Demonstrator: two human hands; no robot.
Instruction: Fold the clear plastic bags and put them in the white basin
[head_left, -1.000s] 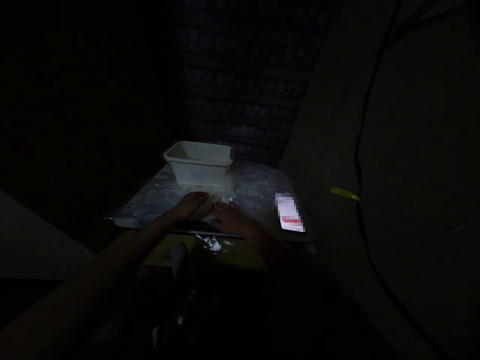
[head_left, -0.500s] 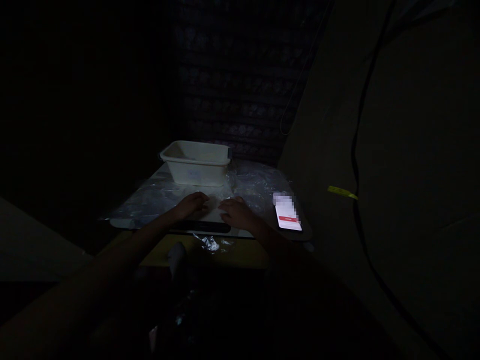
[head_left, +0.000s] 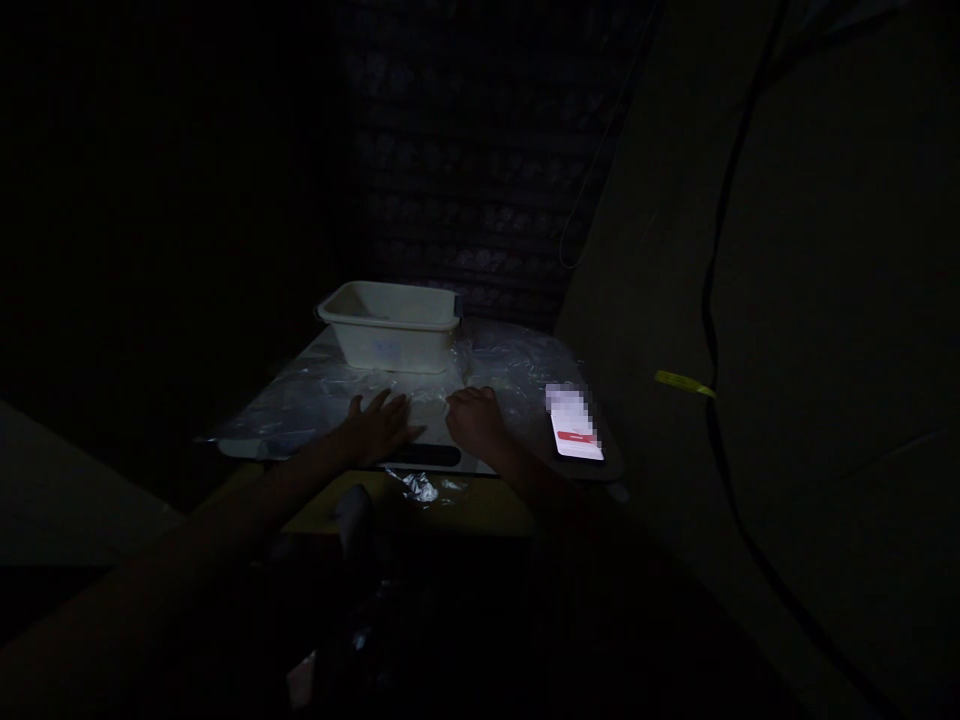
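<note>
Clear plastic film (head_left: 517,355) covers a small pale table (head_left: 241,449) in dim light. My left hand (head_left: 377,428) lies with its fingers spread over the film near the table's front edge. To its right, my right hand (head_left: 477,420) has its fingers curled in; whatever they hold, if anything, is hidden. Just behind both hands stands a white rectangular tub (head_left: 394,345) with dark handle clips at its ends. A dark slot (head_left: 427,456) in the table's front edge shows beside my left hand.
A lit phone (head_left: 576,430) lies at the table's right side. Crumpled shiny plastic (head_left: 420,487) hangs below the front edge. On the right, a slanted wall carries a dark cable (head_left: 709,300) with a yellow tag (head_left: 682,383). Behind the table is a dark patterned surface (head_left: 472,180).
My left hand has spread its fingers and come slightly nearer the front edge. My right hand's fingers have curled in, and it has shifted a little right. The tub and phone stay put.
</note>
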